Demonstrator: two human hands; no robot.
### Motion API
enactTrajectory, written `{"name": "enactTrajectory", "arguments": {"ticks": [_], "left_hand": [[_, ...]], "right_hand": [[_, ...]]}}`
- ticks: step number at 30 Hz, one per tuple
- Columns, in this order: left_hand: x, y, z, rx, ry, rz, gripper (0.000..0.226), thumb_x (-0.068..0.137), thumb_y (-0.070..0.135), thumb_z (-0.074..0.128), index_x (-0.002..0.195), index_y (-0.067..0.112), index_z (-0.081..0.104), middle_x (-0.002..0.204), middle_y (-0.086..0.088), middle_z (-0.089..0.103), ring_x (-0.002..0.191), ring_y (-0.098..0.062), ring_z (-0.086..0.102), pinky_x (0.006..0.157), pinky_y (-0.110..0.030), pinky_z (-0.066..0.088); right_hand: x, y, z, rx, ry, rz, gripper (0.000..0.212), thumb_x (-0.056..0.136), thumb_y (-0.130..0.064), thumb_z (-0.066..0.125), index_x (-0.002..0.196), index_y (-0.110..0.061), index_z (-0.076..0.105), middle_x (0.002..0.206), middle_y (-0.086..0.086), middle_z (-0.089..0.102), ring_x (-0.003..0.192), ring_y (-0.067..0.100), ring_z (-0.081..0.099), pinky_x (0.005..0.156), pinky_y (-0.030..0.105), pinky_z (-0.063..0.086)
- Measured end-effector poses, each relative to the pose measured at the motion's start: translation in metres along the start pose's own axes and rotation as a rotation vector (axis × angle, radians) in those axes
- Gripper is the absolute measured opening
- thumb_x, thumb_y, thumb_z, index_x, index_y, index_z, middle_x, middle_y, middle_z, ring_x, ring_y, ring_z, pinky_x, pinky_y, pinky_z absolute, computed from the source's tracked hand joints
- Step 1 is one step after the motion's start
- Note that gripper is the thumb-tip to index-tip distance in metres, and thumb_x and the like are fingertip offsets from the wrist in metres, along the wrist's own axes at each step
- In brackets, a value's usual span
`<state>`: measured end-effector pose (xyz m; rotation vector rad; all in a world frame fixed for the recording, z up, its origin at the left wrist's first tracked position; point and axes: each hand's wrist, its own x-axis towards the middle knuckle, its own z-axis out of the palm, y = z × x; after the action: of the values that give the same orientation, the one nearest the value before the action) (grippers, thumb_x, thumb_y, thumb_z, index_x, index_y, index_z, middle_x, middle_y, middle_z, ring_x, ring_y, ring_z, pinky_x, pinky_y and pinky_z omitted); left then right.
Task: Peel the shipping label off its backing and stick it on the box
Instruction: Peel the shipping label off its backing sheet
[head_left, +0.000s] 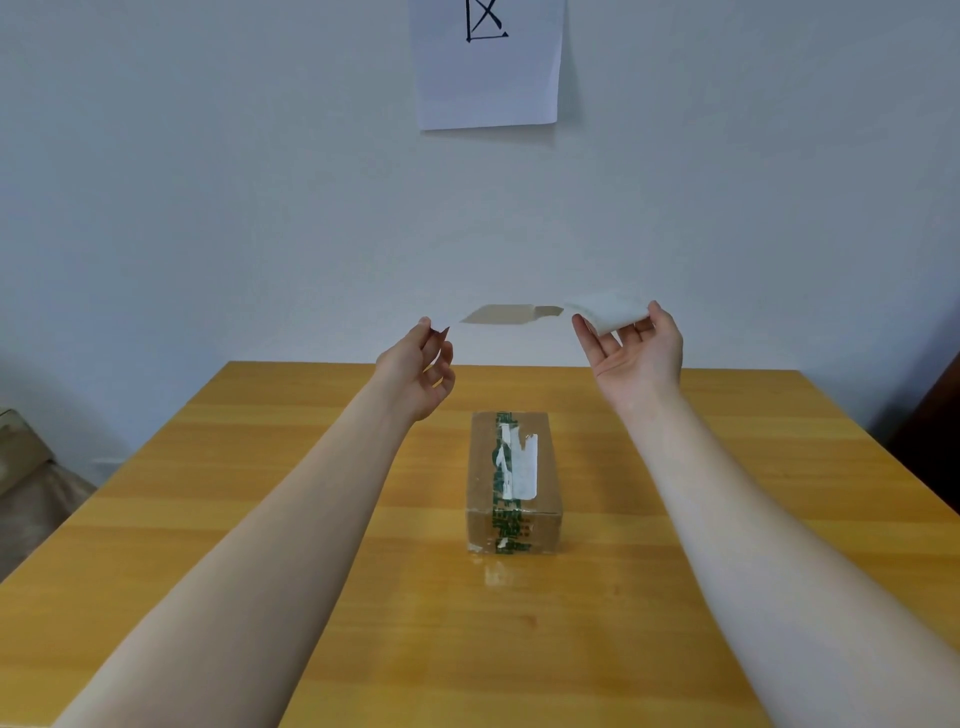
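Note:
A small brown cardboard box (514, 480) with green tape and a torn white patch on top stands in the middle of the wooden table (260, 519). Both my hands are raised above the table's far edge, in front of the wall. My left hand (423, 371) pinches one end of a thin sheet (501, 314) with a tan, shaded face, held almost flat. My right hand (636, 345) pinches a white sheet (608, 314) between thumb and fingers. The two sheets meet edge to edge between the hands; which is label and which is backing I cannot tell.
A white paper (488, 62) with a black mark hangs on the wall above. A beige object (26, 467) lies on the floor at the left. A dark piece of furniture (930, 431) stands past the table's right edge.

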<state>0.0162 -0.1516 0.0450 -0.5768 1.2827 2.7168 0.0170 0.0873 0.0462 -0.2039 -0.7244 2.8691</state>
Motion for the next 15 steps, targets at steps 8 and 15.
{"name": "enactTrajectory", "arguments": {"ticks": [8, 15], "left_hand": [[-0.004, 0.007, -0.006, -0.091, 0.170, 0.093, 0.012, 0.106, 0.025, 0.062, 0.103, 0.013, 0.065, 0.102, 0.002, 0.078, 0.074, -0.016, 0.070, 0.055, -0.024, 0.052], [-0.007, 0.014, -0.010, -0.216, 0.314, 0.191, 0.020, 0.110, 0.025, 0.054, 0.119, 0.009, 0.060, 0.107, 0.000, 0.079, 0.087, -0.021, 0.081, 0.065, -0.030, 0.064]], "right_hand": [[-0.001, 0.003, -0.003, -0.026, -0.009, 0.025, 0.025, 0.108, -0.030, 0.054, 0.120, -0.008, 0.060, 0.127, 0.014, 0.073, 0.099, 0.043, 0.079, 0.085, 0.055, 0.065], [0.000, 0.007, 0.000, -0.057, 0.003, 0.046, 0.030, 0.109, -0.030, 0.054, 0.127, -0.008, 0.059, 0.128, 0.015, 0.072, 0.109, 0.043, 0.073, 0.079, 0.054, 0.066]]}}
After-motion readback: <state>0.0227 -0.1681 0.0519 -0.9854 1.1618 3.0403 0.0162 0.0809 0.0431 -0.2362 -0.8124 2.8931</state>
